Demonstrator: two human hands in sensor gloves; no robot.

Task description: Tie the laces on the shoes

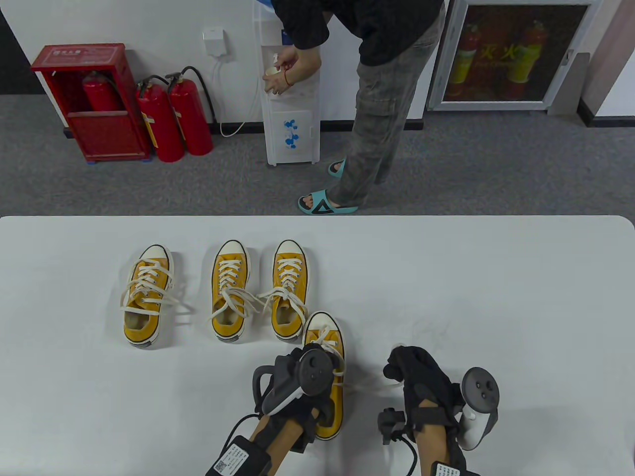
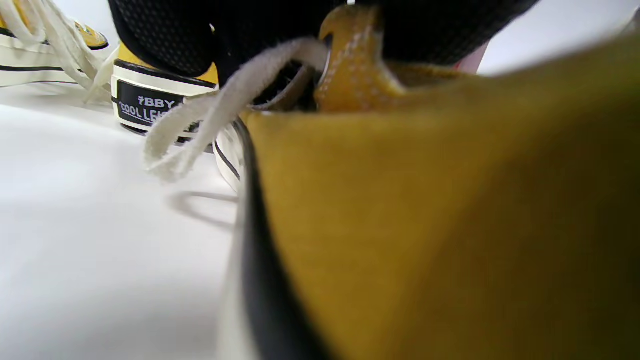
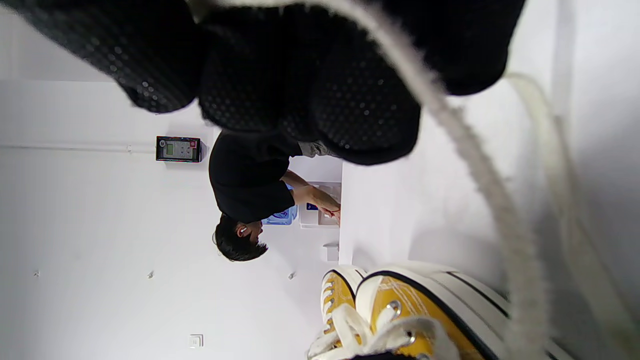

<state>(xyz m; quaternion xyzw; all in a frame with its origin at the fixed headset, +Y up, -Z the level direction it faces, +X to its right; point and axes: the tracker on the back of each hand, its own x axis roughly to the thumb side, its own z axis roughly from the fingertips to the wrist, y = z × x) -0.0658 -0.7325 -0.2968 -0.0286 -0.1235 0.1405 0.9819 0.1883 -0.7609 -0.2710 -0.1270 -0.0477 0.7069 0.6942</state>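
Work sits early: near shoe [image 1: 325, 377], bottom centre on the tabletop [image 1: 496, 297], is untied. Left hand [image 1: 297, 384] rests on it, fingers' state unclear. Right hand [image 1: 414, 377] has fingers pinched on a lace [image 3: 480, 175] pulled rightward. Three shoes [image 1: 228, 292] upper left look loose-laced.

Four yellow canvas shoes [image 1: 233, 292] with loose cream laces [image 1: 238, 297], upright on white table.
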